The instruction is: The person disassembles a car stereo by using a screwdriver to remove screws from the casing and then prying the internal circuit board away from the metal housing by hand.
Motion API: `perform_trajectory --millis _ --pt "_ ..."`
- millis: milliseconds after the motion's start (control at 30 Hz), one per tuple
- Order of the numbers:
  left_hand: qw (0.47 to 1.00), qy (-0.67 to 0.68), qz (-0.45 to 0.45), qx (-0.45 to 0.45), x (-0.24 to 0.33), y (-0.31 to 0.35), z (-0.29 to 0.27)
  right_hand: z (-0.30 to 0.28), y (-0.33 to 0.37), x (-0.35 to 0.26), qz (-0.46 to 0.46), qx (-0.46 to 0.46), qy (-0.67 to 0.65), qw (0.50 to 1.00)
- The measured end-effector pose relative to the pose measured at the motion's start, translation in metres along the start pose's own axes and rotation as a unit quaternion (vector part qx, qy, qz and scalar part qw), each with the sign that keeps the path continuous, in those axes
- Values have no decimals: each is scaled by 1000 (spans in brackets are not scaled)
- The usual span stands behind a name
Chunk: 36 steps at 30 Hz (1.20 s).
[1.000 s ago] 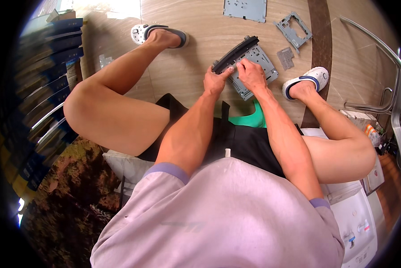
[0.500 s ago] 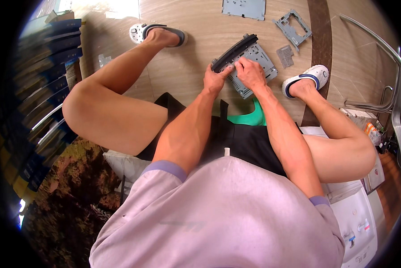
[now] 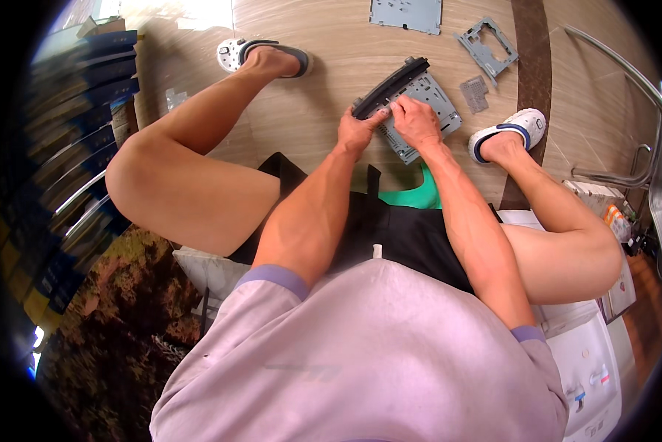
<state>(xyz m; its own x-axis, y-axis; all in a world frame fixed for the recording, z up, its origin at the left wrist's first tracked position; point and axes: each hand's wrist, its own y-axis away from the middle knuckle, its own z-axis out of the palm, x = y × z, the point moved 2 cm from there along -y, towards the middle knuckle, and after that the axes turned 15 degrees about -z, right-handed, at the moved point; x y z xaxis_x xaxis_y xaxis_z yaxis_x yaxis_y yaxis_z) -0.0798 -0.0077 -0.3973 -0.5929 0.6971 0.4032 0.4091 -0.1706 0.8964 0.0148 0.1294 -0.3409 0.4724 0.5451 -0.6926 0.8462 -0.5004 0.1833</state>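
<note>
Between my feet is a car stereo (image 3: 443,112), a grey metal chassis with many holes and a black front panel (image 3: 392,86) along its upper left side. The near left end of the panel is gripped by my left hand (image 3: 356,132), its thumb reaching over to the metal face. My right hand (image 3: 418,124) bears on the chassis beside the panel, its fingers bent and pressed together close to my left thumb. Whether anything small sits under the right fingertips is hidden.
Right of the stereo lie a grey metal bracket frame (image 3: 487,50) and a small perforated plate (image 3: 474,94). A flat grey metal cover (image 3: 405,15) rests farther off. Something green (image 3: 412,196) shows below the stereo. Metal tubing (image 3: 622,59) curves along the right, and stacked dark boxes (image 3: 95,96) stand left.
The view has shifted very slightly. Both hands keep the same hold on the stereo, with only a tiny movement of the right fingers.
</note>
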Motion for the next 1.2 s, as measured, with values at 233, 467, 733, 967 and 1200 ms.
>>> perform_trajectory --millis 233,467,733,967,1200 --pt "1000 -7 1 8 1 2 1 -5 -1 0 -8 -11 1 1000" --pt "1000 -3 -14 -7 0 1 2 -8 -5 2 -40 -48 13 998" --pt "999 -11 -19 -42 2 0 -1 -1 -4 7 -78 -50 52 994" --pt "998 -34 -54 5 -3 -15 -4 13 -15 -21 -119 1 71 990" --pt "998 5 -32 -44 12 9 -2 0 -11 -6 -124 -33 27 991"
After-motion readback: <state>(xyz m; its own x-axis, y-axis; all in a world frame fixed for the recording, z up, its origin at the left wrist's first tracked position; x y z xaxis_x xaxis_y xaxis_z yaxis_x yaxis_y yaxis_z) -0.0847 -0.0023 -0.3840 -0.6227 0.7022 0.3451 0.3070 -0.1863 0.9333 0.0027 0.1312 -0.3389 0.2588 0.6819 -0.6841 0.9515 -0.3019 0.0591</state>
